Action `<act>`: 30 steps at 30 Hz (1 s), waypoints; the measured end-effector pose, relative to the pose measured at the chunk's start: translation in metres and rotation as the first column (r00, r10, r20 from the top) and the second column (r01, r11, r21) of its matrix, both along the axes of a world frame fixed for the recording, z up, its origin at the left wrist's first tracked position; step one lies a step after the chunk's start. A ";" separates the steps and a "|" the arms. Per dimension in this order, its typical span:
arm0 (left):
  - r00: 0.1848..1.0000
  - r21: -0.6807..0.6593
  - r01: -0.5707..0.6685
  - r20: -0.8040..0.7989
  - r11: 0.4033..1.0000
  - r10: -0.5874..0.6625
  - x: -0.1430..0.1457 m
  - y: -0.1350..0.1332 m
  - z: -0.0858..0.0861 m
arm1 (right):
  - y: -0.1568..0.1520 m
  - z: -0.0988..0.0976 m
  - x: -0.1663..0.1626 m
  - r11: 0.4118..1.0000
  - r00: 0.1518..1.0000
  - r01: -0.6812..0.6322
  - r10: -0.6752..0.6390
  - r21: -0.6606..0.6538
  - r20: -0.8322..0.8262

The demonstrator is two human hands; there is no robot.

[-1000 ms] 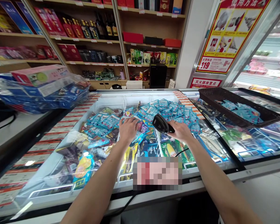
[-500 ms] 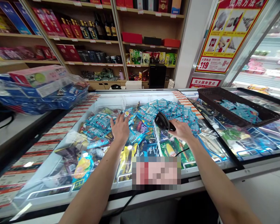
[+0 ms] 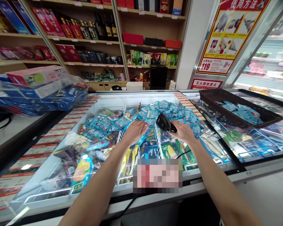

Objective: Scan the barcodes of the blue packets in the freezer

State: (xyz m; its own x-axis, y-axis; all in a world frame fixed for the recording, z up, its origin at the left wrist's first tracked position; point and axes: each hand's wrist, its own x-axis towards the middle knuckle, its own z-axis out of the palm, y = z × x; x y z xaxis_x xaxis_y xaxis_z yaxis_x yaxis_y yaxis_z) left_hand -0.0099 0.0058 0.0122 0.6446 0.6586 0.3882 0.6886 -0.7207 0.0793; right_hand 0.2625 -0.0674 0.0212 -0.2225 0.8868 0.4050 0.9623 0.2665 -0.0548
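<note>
I stand at an open chest freezer (image 3: pixel 103 100) heaped with blue ice-cream packets (image 3: pixel 169 111) and other wrapped treats. My right hand (image 3: pixel 184 131) is closed around the grip of a black barcode scanner (image 3: pixel 164 123), whose head points left over the packets; its cable runs down toward me. My left hand (image 3: pixel 135 131) lies palm down, fingers stretched, on the packets just left of the scanner, by a white wire divider (image 3: pixel 158 141).
A black plastic basket (image 3: pixel 235 106) with a few blue packets rests on the glass lid at right. Bagged boxes (image 3: pixel 40 89) sit on the counter at left. Shelves of goods (image 3: pixel 89 40) line the back wall. A blurred patch covers the freezer's front edge.
My left hand lifted with spread fingers to the left, then came back right and down onto the packets near the scanner. The scanner hand has barely moved.
</note>
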 end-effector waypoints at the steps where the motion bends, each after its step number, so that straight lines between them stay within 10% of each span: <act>1: 1.000 0.017 -0.016 0.004 1.000 0.016 0.001 -0.001 0.002 | 0.000 0.000 0.000 1.000 1.000 0.002 -0.002 0.000 0.000; 12: 0.941 0.005 -0.331 0.078 0.944 0.329 0.003 -0.004 -0.007 | 0.000 0.001 -0.002 1.000 1.000 0.005 -0.005 -0.003 0.010; 30: 0.750 -0.234 -0.312 0.535 0.921 0.390 -0.010 0.007 -0.007 | -0.001 0.000 -0.001 1.000 1.000 -0.010 0.010 0.003 0.017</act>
State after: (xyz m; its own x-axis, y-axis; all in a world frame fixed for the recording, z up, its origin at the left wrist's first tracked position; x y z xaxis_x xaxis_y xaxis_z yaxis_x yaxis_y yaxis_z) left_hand -0.0198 0.0124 0.0054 0.0513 0.8611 0.5059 0.6947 -0.3947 0.6013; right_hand 0.2617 -0.0684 0.0211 -0.2382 0.8832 0.4040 0.9604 0.2760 -0.0373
